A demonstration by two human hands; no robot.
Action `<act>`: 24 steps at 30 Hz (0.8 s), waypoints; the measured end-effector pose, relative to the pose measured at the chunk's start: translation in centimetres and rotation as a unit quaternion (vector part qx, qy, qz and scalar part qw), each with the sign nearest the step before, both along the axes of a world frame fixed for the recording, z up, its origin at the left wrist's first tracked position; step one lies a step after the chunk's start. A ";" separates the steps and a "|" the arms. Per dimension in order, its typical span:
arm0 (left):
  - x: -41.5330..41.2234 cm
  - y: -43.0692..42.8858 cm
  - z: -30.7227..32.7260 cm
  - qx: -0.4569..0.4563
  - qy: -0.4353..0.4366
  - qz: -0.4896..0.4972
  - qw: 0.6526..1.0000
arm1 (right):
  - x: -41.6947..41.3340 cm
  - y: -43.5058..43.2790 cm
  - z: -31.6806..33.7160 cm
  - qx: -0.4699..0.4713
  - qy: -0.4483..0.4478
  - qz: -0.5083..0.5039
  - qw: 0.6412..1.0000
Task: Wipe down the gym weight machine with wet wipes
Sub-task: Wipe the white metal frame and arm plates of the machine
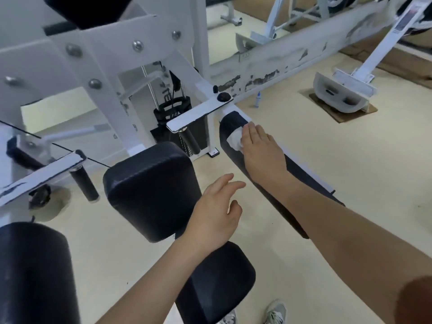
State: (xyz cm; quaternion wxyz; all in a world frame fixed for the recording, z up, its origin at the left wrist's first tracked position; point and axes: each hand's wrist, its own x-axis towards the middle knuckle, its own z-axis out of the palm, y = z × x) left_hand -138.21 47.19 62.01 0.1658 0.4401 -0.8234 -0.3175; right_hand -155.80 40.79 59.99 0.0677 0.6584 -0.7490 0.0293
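The crumpled white wet wipe (235,141) lies on the upper end of a long, narrow black padded arm rest (231,160) of the white steel weight machine (112,54). The right hand (261,157) presses it flat to the padding with fingers extended and close together, not curled round it; part of the wipe shows at the fingertips and to their left, the remainder is hidden beneath the palm. The arm rest runs back under the right forearm toward the person. Just beyond the fingertips, a flat white metal lever plate (198,113) carries a round black knob (224,97), and a black foam handle (190,139) hangs below it. Nearer the person and left of the pressing hand, the left hand (215,211) hovers with fingers spread and relaxed, holding nothing and touching nothing visible. Left of that hand stands a black rectangular cushioned pad (152,190); below the left wrist is a black padded seat (217,277). A large black roller pad (32,272) occupies the lower left. Beyond the lever plate, a small bottle with a blue cap (257,99) stands on the beige floor (327,171) against a scuffed white wall base (292,59). Further right, the foot of another white machine (339,99) rests on cardboard. Grey trainers (275,312) show at the bottom edge.
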 end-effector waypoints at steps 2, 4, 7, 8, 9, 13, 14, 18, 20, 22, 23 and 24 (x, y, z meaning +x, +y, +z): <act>1.1 0.1 0.8 0.007 -0.007 0.013 1.000 | -0.5 2.7 -0.5 -0.018 0.046 0.076 0.996; 2.4 0.5 1.3 0.002 -0.016 0.025 1.000 | -1.7 7.1 -1.6 -0.022 0.089 0.164 0.982; 4.5 1.8 1.4 -0.017 -0.004 0.059 0.998 | -3.7 12.5 -2.3 -0.030 0.108 0.210 0.971; 4.8 2.4 1.3 -0.018 -0.001 0.069 0.997 | -4.0 13.2 -2.2 -0.028 0.098 0.198 0.975; 4.8 3.1 1.3 -0.013 -0.001 0.070 0.997 | -4.2 13.6 -2.0 -0.028 0.083 0.181 0.980; 3.8 7.8 0.0 0.011 -0.022 -0.011 1.000 | -5.9 17.4 -1.8 -0.086 0.065 0.175 0.979; 3.5 9.0 -0.6 0.010 -0.026 -0.034 0.999 | -6.5 18.5 -1.8 -0.112 0.060 0.181 0.975; 1.4 12.0 -2.5 0.100 0.032 -0.003 0.995 | -4.4 19.9 0.2 -0.154 -0.128 0.068 0.977; -0.4 12.9 -2.0 0.195 0.140 0.072 0.968 | -1.2 20.3 2.1 -0.102 -0.420 -0.045 0.901; -1.6 13.9 -1.1 0.280 0.273 0.106 0.914 | 1.4 21.5 3.3 -0.024 -0.674 -0.095 0.733; -1.8 14.4 -0.9 0.307 0.319 0.126 0.888 | 2.4 22.2 3.5 0.015 -0.740 -0.100 0.666; -1.7 14.9 -0.7 0.321 0.348 0.154 0.867 | 3.2 23.0 3.5 0.048 -0.780 -0.100 0.616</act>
